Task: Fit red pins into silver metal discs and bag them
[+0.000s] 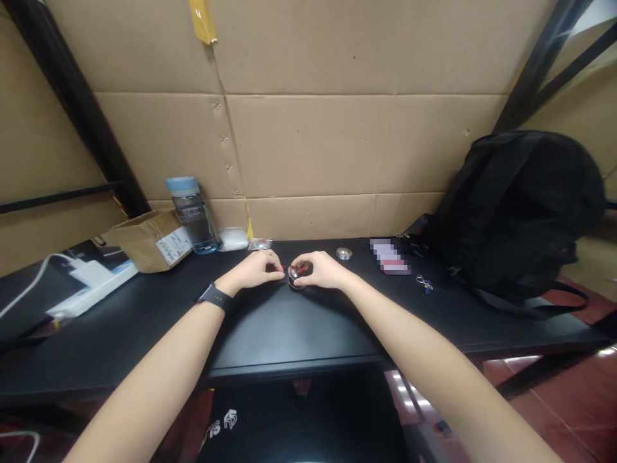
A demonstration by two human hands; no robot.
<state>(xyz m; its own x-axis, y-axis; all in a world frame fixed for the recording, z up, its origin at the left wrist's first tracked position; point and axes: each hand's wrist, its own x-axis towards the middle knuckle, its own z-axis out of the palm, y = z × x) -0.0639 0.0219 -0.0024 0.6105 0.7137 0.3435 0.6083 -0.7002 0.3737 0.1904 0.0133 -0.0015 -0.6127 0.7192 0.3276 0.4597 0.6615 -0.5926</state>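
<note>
My left hand [260, 269], with a dark watch [213, 296] on its wrist, is closed in a pinch just left of the middle of the table. A bit of red shows at its fingertips, too small to name. Facing it, my right hand [319, 269] is wrapped round a small round shiny metal tin [292, 276] with something red at its top. Fingers cover much of the tin. Beyond my right hand lies a round silvery lid-like piece [344, 253], apart from both hands.
On the left stand a power strip [96, 290], an open cardboard box [144, 241] and a blue-capped bottle [195, 218]. Clear plastic packets [234, 239] lie at the back. To the right are a blurred-out phone-like item [389, 257], keys [424, 283] and a black backpack [520, 206].
</note>
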